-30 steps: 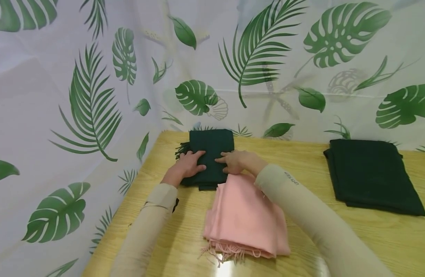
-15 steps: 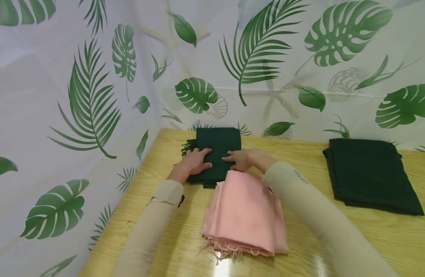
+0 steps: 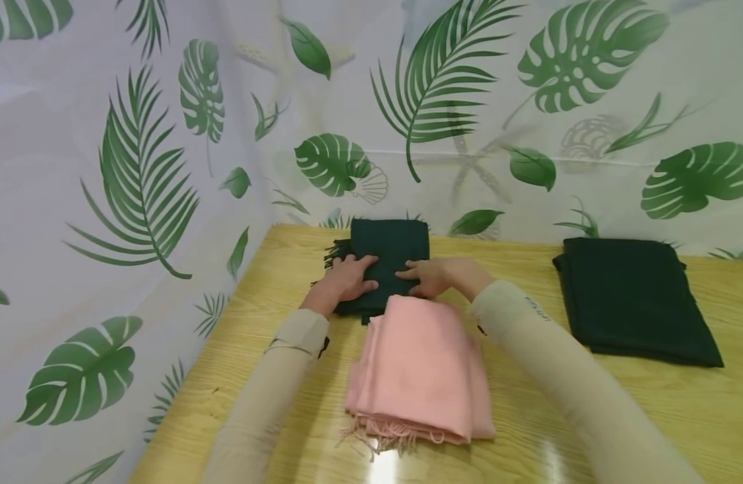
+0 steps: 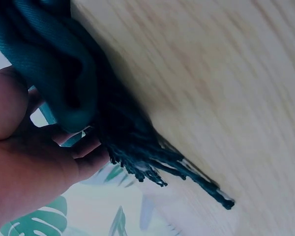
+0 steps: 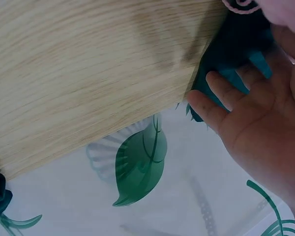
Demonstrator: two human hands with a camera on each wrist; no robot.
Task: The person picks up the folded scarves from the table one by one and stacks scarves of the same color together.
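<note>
A folded dark green scarf (image 3: 388, 235) lies near the back left of the table, its dark fringe (image 4: 137, 169) showing along the left side. My left hand (image 3: 347, 277) rests at its left edge with the fingers spread over the cloth. In the left wrist view, the fingers lie beside a rounded fold. My right hand (image 3: 434, 277) touches the scarf's right side, fingers extended and apart, as the right wrist view also shows. Just in front is a folded pink scarf (image 3: 419, 370) with fringe toward me, its back end overlapping the green scarf in the head view.
Another folded dark green cloth (image 3: 631, 296) lies farther right on the wooden table (image 3: 516, 262). A leaf-patterned white sheet (image 3: 432, 188) hangs along the table's back and left edges. Both forearms reach past the pink scarf, one on each side.
Both hands and the dark green scarf between them have shifted a little to the right relative to the pink scarf. The head view has turned slightly.
</note>
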